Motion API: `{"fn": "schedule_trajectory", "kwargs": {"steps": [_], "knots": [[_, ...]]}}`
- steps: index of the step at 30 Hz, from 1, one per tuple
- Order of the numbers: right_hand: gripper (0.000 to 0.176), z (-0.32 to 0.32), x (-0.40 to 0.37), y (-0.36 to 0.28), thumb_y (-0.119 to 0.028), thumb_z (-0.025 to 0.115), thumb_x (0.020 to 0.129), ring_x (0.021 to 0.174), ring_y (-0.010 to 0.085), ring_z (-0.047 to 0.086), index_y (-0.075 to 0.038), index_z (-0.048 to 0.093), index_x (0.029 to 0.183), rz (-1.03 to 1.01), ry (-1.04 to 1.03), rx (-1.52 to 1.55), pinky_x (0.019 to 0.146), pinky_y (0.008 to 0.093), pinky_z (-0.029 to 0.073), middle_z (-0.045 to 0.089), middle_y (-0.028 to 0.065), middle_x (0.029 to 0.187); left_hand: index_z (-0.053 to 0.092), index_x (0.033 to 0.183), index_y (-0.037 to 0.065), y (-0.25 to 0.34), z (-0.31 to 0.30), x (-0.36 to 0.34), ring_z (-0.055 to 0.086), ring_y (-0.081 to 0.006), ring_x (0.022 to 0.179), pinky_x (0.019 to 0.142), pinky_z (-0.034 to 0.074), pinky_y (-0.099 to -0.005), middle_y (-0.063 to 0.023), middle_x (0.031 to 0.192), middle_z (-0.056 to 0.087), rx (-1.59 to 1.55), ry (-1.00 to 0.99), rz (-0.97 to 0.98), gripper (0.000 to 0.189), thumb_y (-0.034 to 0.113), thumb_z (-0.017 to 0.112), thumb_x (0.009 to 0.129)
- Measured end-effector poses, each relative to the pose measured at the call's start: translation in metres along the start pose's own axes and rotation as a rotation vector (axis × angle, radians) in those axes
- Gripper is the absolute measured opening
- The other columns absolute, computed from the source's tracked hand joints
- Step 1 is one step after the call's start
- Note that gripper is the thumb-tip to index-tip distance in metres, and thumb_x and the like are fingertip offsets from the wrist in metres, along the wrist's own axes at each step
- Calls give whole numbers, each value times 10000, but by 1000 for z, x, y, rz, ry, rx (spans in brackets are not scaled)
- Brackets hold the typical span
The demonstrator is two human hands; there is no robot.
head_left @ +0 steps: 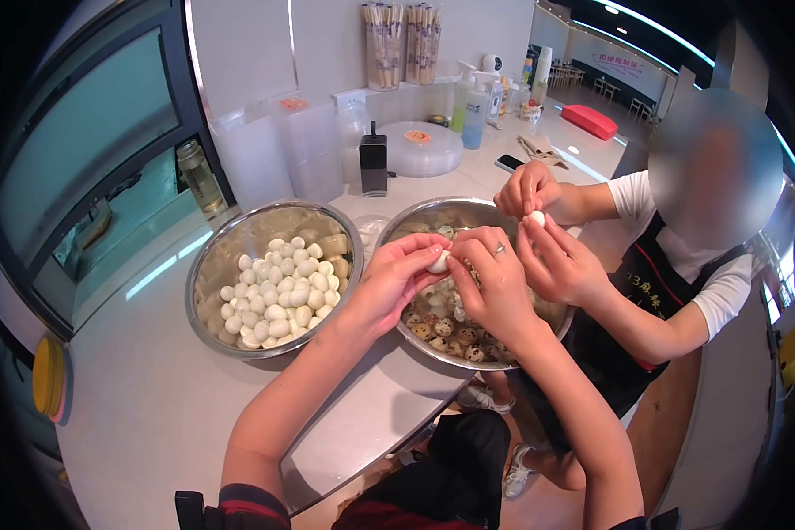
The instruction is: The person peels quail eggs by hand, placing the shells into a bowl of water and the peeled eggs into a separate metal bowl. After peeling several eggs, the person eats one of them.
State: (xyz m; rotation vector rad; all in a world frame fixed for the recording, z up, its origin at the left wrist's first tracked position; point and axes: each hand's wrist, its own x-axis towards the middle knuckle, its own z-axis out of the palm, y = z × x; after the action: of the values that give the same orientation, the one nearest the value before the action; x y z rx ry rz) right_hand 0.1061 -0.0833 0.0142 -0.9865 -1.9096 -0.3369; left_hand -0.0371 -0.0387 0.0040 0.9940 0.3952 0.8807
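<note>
My left hand [402, 276] and my right hand [490, 278] meet above a steel bowl. Between their fingertips is a small white peeled quail egg [439, 262], touched by both hands. The fingers of each hand are closed around it. Below, the right steel bowl [422, 352] holds speckled unpeeled quail eggs [473, 352] and bits of shell. To the left, another steel bowl [355, 291] is heaped with white peeled quail eggs [278, 296]. My hands hide part of the right bowl's contents.
A co-worker's hands [552, 234] hold a peeled egg [537, 217] just right of mine. Behind the bowls stand a black box-shaped device [374, 164], stacked clear lids [421, 155], spray bottles [473, 119] and a phone [509, 163]. A glass jar [200, 179] is by the window.
</note>
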Motion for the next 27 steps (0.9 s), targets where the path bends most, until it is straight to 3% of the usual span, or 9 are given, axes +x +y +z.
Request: {"fn": "schedule_trajectory", "kwargs": {"steps": [10, 13, 16, 19, 27], "knots": [[99, 4, -3, 5, 19, 511, 717, 710, 307, 464, 7, 436, 780, 36, 31, 4, 640, 371, 382, 465, 147, 760, 498, 988, -1, 0, 3, 0, 548, -135, 879, 787, 458, -249, -70, 961, 546, 57, -29, -12, 210, 105, 513, 807], [80, 2, -3, 4, 25, 487, 757, 700, 291, 468, 6, 424, 802, 23, 26, 13, 623, 345, 385, 474, 143, 770, 502, 994, -2, 5, 9, -4, 555, -137, 861, 767, 468, -243, -66, 959, 544, 80, -44, -58, 227, 106, 534, 797], [51, 4, -5, 5, 12, 469, 785, 670, 264, 465, 5, 420, 800, 72, 34, 85, 604, 332, 385, 466, 130, 753, 498, 1013, -6, 3, 8, -5, 556, -126, 840, 754, 466, -229, -65, 954, 542, 150, -54, -46, 263, 111, 559, 785], [75, 3, -5, 5, 28, 489, 748, 675, 313, 449, 21, 422, 782, 188, 41, 211, 615, 369, 372, 449, 155, 744, 492, 1039, -12, -1, 8, -5, 551, -111, 831, 757, 456, -221, -69, 952, 540, 195, -64, 2, 302, 112, 574, 776], [66, -2, -3, 4, 4, 506, 765, 646, 251, 471, 15, 443, 783, 214, 155, 97, 579, 311, 380, 466, 125, 739, 471, 1096, -20, 2, 9, -6, 536, -89, 851, 783, 431, -218, -73, 970, 542, 206, -82, 61, 377, 85, 591, 754]]}}
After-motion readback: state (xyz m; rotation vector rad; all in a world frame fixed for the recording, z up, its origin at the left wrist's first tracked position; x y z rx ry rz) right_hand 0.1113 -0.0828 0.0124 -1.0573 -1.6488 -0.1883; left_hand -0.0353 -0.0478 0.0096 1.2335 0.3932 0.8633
